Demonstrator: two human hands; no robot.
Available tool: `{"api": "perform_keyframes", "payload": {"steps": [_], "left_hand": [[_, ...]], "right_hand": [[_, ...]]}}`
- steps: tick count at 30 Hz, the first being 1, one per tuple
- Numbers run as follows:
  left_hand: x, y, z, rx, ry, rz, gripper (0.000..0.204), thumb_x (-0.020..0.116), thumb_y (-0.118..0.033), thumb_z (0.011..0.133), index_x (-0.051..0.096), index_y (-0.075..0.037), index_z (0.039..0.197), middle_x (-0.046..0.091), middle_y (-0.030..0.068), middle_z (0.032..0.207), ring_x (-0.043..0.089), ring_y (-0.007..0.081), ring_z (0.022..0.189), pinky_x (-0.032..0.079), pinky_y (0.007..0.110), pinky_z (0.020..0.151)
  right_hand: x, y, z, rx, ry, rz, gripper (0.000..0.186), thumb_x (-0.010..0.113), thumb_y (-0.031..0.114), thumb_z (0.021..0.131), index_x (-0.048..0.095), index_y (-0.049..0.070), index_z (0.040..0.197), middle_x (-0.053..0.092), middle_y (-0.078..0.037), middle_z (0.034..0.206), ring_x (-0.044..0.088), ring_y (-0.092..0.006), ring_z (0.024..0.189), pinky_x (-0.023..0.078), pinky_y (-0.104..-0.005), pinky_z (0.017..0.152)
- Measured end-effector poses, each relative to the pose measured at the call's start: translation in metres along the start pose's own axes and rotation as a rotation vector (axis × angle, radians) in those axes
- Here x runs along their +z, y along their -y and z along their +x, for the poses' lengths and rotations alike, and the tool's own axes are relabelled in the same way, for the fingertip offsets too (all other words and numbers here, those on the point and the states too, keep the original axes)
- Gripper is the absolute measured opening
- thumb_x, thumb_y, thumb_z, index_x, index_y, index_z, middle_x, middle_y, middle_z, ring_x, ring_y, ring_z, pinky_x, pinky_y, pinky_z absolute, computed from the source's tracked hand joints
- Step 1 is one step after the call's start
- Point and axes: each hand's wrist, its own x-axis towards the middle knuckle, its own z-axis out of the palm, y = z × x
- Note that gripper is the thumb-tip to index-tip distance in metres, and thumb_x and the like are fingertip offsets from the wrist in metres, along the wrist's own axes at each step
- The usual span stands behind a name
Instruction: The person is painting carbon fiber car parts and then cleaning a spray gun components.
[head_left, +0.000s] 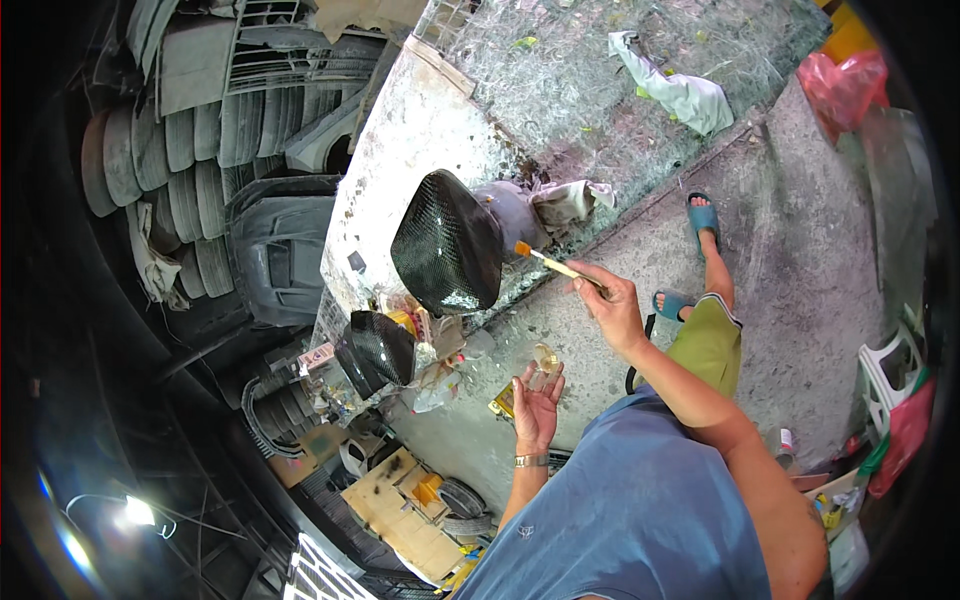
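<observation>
My right hand (pixel 612 312) is closed around a paintbrush (pixel 558 266) with a pale handle. Its orange bristles point left, just right of a large, glossy black part with a woven carbon-fibre pattern (pixel 447 245). Lower down, my left hand (pixel 538 412) is turned palm up. At its fingertips it holds a small clear cup (pixel 546 358) with something yellowish inside. Behind that hand, a yellow container (pixel 503 401) shows in part. A smaller black woven part (pixel 378 350) lies left of my left hand, at the table's near end.
The pale, stained worktable (pixel 370 225) carries crumpled cloth (pixel 570 203) beside the large part and a white rag (pixel 690 98) farther off. A dark moulded panel (pixel 282 245) and stacked tyres (pixel 180 140) stand left. A white plastic chair (pixel 890 375) is at the right.
</observation>
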Motion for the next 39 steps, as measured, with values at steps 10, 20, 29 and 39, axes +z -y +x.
{"api": "perform_keyframes", "payload": {"steps": [10, 20, 29, 39], "left_hand": [[-0.012, 0.01, -0.005, 0.021, 0.017, 0.01, 0.057, 0.05, -0.051, 0.098, 0.047, -0.008, 0.135, 0.046, 0.0198, 0.142, 0.05, 0.0347, 0.128, 0.038, 0.044, 0.112], [-0.005, 0.018, -0.009, -0.017, -0.026, -0.006, 0.056, 0.048, -0.049, 0.099, 0.044, -0.007, 0.136, 0.043, 0.0223, 0.146, 0.043, 0.039, 0.134, 0.035, 0.045, 0.113], [0.01, 0.019, -0.012, 0.006, -0.047, 0.014, 0.053, 0.049, -0.05, 0.099, 0.05, -0.009, 0.133, 0.043, 0.0216, 0.145, 0.044, 0.039, 0.133, 0.037, 0.046, 0.112], [0.038, 0.017, -0.008, 0.008, -0.058, -0.019, 0.051, 0.05, -0.048, 0.099, 0.052, -0.008, 0.131, 0.044, 0.0212, 0.145, 0.044, 0.0401, 0.133, 0.04, 0.045, 0.11]], "right_hand": [[0.028, 0.015, -0.05, -0.75, 0.164, -0.524, 0.044, 0.069, 0.002, 0.079, 0.066, 0.01, 0.122, 0.068, -0.008, 0.083, 0.067, -0.0222, 0.067, 0.056, -0.0312, 0.059], [-0.001, 0.041, -0.019, -0.036, 0.4, 0.089, 0.02, 0.065, 0.015, 0.094, 0.071, 0.006, 0.111, 0.07, -0.002, 0.083, 0.053, -0.0039, 0.061, 0.043, -0.021, 0.051], [-0.007, 0.035, 0.086, 0.039, 0.443, 0.223, 0.016, 0.06, 0.011, 0.097, 0.068, 0.003, 0.109, 0.066, -0.003, 0.078, 0.041, -0.0027, 0.05, 0.031, -0.0208, 0.043], [0.001, 0.041, 0.128, 0.036, 0.331, 0.027, 0.012, 0.061, 0.007, 0.095, 0.066, 0.002, 0.104, 0.064, -0.002, 0.073, 0.039, -0.0011, 0.047, 0.027, -0.022, 0.041]]}}
